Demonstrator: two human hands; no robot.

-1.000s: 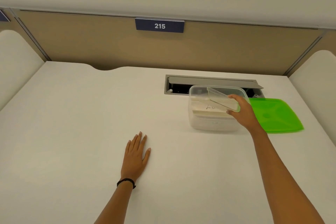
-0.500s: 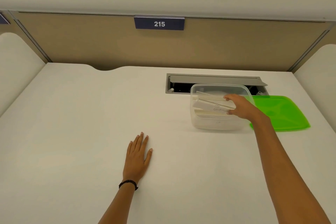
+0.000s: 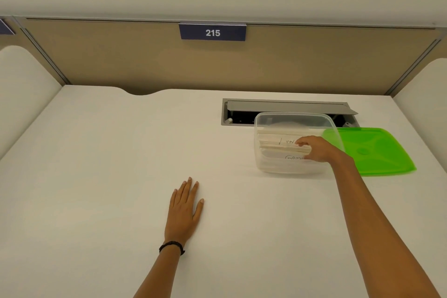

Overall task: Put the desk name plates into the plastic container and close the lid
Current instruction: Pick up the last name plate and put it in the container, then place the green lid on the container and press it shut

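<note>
Because the clear walls of the plastic container (image 3: 290,167) blur what sits behind them, the desk name plates (image 3: 281,145) inside read only as a stack of pale cream strips. They carry scraps of handwriting, and their number cannot be counted. The container stands open on the white desk (image 3: 96,176), toward the far right. Its back rim overlaps the grey cable hatch (image 3: 287,106) in this view. The green lid (image 3: 377,152) lies flat on the desk just to the container's right, with its left edge hidden behind the container wall and the right wrist. Both forearms are cut off by the bottom of the frame.

The right hand (image 3: 319,149) reaches over the container's right rim, fingers bent down onto the right end of the top plate and thumb lower. It cannot be told whether it pinches the plate or only presses on it. The left hand (image 3: 185,210) lies palm down on the desk, well to the left of the container. Its fingers are straight and close together and hold nothing, and a black band (image 3: 172,247) circles the wrist. A blue sign (image 3: 212,32) reading 215 hangs on the beige partition (image 3: 121,60) behind.
</note>
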